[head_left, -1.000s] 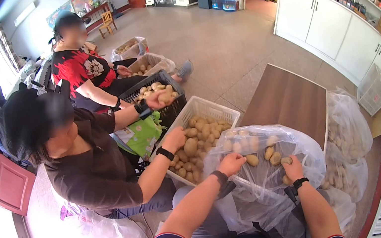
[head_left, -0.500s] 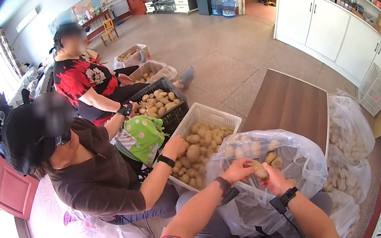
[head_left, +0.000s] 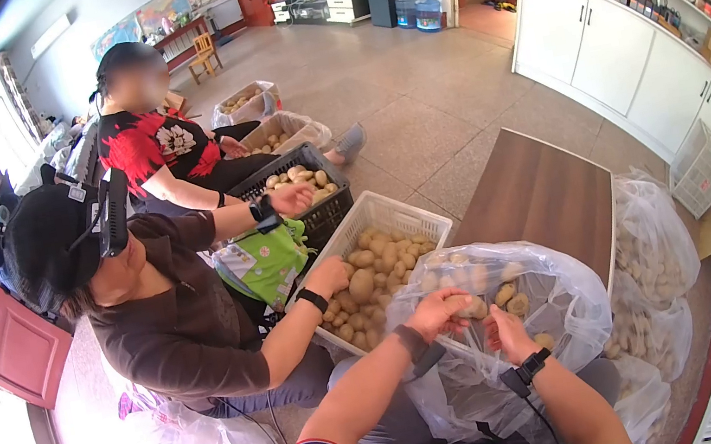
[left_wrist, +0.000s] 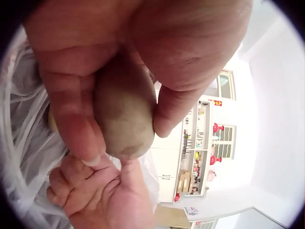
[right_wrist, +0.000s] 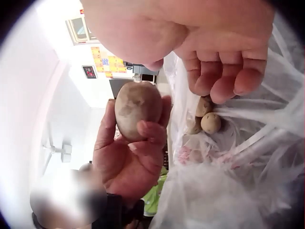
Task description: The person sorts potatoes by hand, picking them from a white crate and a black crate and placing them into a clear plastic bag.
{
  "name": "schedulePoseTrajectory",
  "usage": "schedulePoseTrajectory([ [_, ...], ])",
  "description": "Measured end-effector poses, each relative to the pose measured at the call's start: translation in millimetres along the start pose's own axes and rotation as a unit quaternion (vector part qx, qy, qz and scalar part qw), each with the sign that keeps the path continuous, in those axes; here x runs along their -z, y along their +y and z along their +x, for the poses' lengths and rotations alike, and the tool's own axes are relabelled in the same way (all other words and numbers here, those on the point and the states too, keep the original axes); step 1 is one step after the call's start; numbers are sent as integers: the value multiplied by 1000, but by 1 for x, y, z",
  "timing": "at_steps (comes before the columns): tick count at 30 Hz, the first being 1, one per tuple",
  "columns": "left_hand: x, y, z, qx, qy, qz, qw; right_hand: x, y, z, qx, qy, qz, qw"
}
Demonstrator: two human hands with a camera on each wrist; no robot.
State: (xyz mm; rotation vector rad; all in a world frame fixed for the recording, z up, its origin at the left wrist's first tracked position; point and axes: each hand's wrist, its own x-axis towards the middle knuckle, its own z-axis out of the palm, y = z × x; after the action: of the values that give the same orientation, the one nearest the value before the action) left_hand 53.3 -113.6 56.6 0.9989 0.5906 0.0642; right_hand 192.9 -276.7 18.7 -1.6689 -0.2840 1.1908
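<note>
My left hand (head_left: 439, 313) holds a potato (right_wrist: 138, 110) above the open plastic bag (head_left: 578, 316), thumb and fingers around its sides. Dull, darker patches show on the potato's skin in the right wrist view. Close beside it is my right hand (head_left: 512, 337), with loosely bent fingers and nothing in the palm. In the left wrist view the right thumb overlaps the potato's lower end. A few loose potatoes (right_wrist: 210, 123) lie inside the bag under my hands.
A white crate of potatoes (head_left: 414, 207) stands left of the bag, and a brown table (head_left: 535, 197) beyond it. Filled plastic bags (head_left: 656, 247) sit at the right. Two people sit on the left; the nearer person's hand (head_left: 327, 278) is at the white crate.
My hands came together from apart, both touching the potato half a second ago. Now my right hand has let go and the left keeps it. The nearer person's far hand moved over the black crate.
</note>
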Motion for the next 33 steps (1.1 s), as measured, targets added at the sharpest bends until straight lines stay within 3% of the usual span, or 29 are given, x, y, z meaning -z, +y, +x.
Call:
schedulePoseTrajectory([
  [4,18,-3,12,-48,88,-97,990,38,38,20,53,84,-54,994],
  [6,23,1,11,-59,109,-123,985,68,65,41,169,196,-231,938],
  [7,26,4,10,-71,130,-148,978,76,65,38,169,196,-231,938],
  [9,33,5,14,-89,156,-164,970,89,61,22,247,296,-412,826],
  [13,49,8,20,-117,220,-209,946,92,46,-4,207,331,-427,816],
  [15,63,6,23,-118,232,-213,942,85,31,-17,111,317,-415,846],
  [20,100,-9,34,-114,273,-257,920,91,49,-7,141,319,-440,828],
  [21,130,-35,50,-276,274,13,921,92,51,-5,160,315,-445,823],
  [22,147,-48,58,-410,249,282,831,93,53,-3,161,315,-445,823],
  [23,148,-47,56,-410,249,281,831,95,55,-1,163,314,-455,817],
  [25,150,-42,53,-267,251,73,927,98,60,2,165,314,-465,811],
  [26,162,-47,56,-267,251,73,927,99,62,2,174,317,-475,802],
  [28,193,-64,68,-331,288,379,814,100,70,6,183,320,-485,793],
  [29,184,-56,63,-331,288,379,815,101,74,8,178,322,-486,793],
  [30,166,-39,54,-239,324,59,914,102,78,9,171,323,-488,792],
  [31,155,-26,49,-116,322,-268,901,102,80,9,169,322,-489,793],
  [32,196,-69,75,-112,322,-269,901,101,83,8,183,314,-505,783],
  [33,231,-103,107,-299,158,79,938,101,86,5,194,305,-520,774],
])
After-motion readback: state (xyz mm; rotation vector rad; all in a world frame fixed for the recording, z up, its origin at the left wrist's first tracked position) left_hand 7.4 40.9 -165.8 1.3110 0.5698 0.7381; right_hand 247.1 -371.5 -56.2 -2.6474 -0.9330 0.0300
